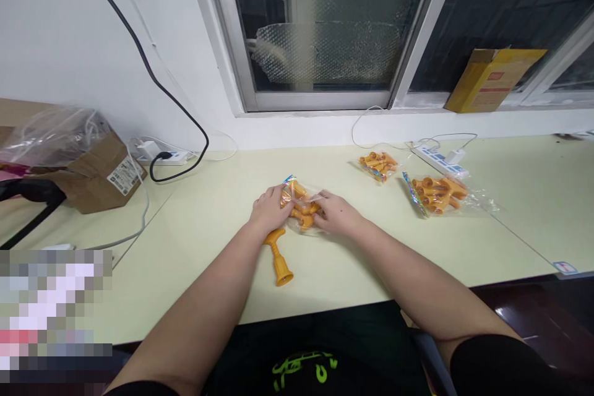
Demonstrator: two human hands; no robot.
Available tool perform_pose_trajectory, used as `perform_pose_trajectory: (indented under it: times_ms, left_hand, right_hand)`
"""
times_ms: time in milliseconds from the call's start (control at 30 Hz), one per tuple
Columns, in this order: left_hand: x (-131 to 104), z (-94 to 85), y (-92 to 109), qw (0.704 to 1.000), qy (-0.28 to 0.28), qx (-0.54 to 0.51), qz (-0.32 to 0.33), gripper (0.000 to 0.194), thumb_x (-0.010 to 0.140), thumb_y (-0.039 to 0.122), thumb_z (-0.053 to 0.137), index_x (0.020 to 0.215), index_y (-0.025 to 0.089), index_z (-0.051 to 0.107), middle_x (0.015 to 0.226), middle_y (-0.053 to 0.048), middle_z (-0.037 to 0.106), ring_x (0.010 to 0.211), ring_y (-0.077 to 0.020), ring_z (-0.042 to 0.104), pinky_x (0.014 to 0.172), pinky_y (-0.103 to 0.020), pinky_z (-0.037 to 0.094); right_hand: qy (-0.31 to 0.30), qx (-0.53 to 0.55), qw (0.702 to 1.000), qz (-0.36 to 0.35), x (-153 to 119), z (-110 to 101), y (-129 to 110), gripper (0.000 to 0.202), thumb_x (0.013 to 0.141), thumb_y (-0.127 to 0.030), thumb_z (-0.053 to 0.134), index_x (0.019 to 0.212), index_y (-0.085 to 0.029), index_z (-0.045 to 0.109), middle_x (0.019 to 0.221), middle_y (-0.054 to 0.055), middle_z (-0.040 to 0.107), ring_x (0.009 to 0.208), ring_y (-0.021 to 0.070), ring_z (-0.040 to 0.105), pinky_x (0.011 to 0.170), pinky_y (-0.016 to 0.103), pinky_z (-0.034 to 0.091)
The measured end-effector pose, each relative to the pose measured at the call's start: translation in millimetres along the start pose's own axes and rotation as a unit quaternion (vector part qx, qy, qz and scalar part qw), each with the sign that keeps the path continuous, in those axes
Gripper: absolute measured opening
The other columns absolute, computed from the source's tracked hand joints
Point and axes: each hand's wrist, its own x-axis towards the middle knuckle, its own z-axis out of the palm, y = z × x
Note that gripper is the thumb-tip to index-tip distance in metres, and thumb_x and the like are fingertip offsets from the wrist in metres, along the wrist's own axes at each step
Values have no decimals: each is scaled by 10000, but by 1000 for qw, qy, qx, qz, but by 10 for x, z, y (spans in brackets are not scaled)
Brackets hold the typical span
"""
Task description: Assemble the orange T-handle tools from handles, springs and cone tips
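A clear plastic bag (304, 205) with orange plastic pieces in it lies on the table in front of me. My left hand (270, 209) grips its left side, near a shiny coloured strip, with the fingers curled. At the bag's right side, my right hand (338, 213) pinches the clear film. Part of the contents is hidden by my fingers. Just below my left hand lies a loose orange plastic piece (279, 263), with a T-shaped handle, a ribbed stem and a flared end. My left wrist partly covers its handle.
Two more bags of orange pieces, a smaller bag (379, 165) and a larger bag (439, 195), lie to the right. Behind them is a power strip (439, 161). On the left stand a cardboard box (99, 170) and a black cable (179, 105). A yellow carton (494, 81) leans at the window.
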Motion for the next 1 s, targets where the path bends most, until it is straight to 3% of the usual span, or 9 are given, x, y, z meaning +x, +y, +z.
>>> perform_pose_trajectory:
  times_ms: [133, 333, 500, 767, 900, 1000]
  left_hand:
    - [-3, -12, 1, 999, -29, 36, -8, 612, 989, 601, 346, 1484, 262, 466, 1440, -139, 591, 1354, -364, 516, 1116, -538, 376]
    - [-17, -7, 22, 998, -23, 50, -13, 644, 995, 626, 283, 1480, 250, 478, 1440, -153, 580, 1358, -367, 488, 1109, -548, 366]
    - [-11, 1, 15, 999, -12, 33, -22, 636, 971, 617, 345, 1491, 277, 479, 1416, -148, 575, 1345, -378, 479, 1088, -549, 389]
    - [-28, -36, 16, 1000, -8, -12, 27, 680, 869, 570, 543, 1488, 289, 506, 1315, -126, 568, 1294, -371, 470, 1121, -494, 389]
    - [-25, -20, 10, 998, -24, -44, 42, 681, 841, 552, 593, 1480, 333, 507, 1366, -104, 544, 1339, -370, 437, 1153, -515, 361]
    - [-16, 4, -13, 995, -19, -68, 71, 704, 820, 530, 629, 1478, 312, 501, 1382, -100, 541, 1378, -365, 409, 1175, -518, 345]
  right_hand:
    - [20, -16, 998, 49, -34, -2, -32, 363, 950, -210, 518, 1296, -172, 621, 1277, 141, 643, 1095, 235, 663, 975, 320, 481]
    - [15, -71, 985, 157, -23, -103, -40, 336, 1016, -193, 410, 1302, -174, 585, 1166, 150, 706, 1018, 257, 697, 880, 327, 477]
    - [31, -88, 976, 195, -7, -150, -31, 304, 1030, -271, 444, 1284, -153, 561, 1076, 149, 745, 968, 279, 709, 815, 328, 461]
    - [36, -76, 978, 190, 10, -117, 9, 289, 1010, -250, 467, 1280, -160, 518, 1015, 148, 746, 859, 272, 694, 730, 315, 416]
    - [66, -41, 986, 151, 64, 0, 175, 343, 963, -211, 523, 1300, -144, 515, 1048, 150, 719, 875, 254, 665, 768, 315, 443]
    - [105, 9, 990, 93, 100, 75, 270, 253, 930, -153, 534, 1173, -146, 602, 1089, 139, 669, 953, 231, 633, 859, 317, 479]
